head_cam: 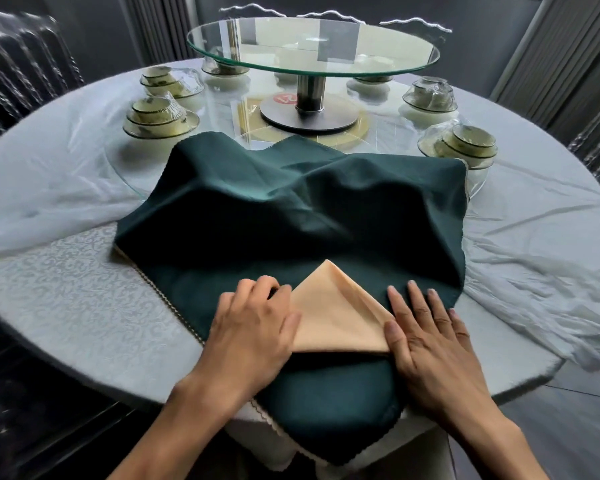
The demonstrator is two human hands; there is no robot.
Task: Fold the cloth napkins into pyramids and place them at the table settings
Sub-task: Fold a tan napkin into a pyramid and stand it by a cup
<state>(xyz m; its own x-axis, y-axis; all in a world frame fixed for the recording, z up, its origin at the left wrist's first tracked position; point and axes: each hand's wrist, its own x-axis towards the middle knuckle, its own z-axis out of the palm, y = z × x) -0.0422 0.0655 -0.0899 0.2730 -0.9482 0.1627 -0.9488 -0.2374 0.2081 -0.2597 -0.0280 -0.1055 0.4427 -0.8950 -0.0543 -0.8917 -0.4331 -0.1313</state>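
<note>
Hands both low at the near edge of the tabletop (84,292), on the work. Left hand (253,323): fingers curled, pinching the left corner of the peach napkin (336,317), thumb lying along its left slope. Right hand (426,337): flat, fingers straight and spread, pressing the napkin's right corner down, fingertips resting on the dark green cloth (291,209) beyond it. Napkin is folded to a triangle, apex pointing away from the person, long edge nearest them, lying flat on the green cloth. Green cloth is spread rumpled over the near half of the tabletop; its near corner hangs off the edge between the forearms, its far edge reaches the base of the glass turntable (312,46). A pale scalloped hem shows along its left and near borders. Turntable stands raised on a metal post (309,91) at the centre, directly behind the cloth. Wrapped bowl sets ring it: two at left (160,116), two at right (461,143), more behind the post, partly hidden by the glass. Right near set touches or nearly touches the cloth's far right corner; cannot tell which. Crumpled clear plastic sheet (534,271) lies over the right side of the tabletop. Patterned white surface left of the cloth is uncovered. Clear-wrapped chair (21,64) at far left.
</note>
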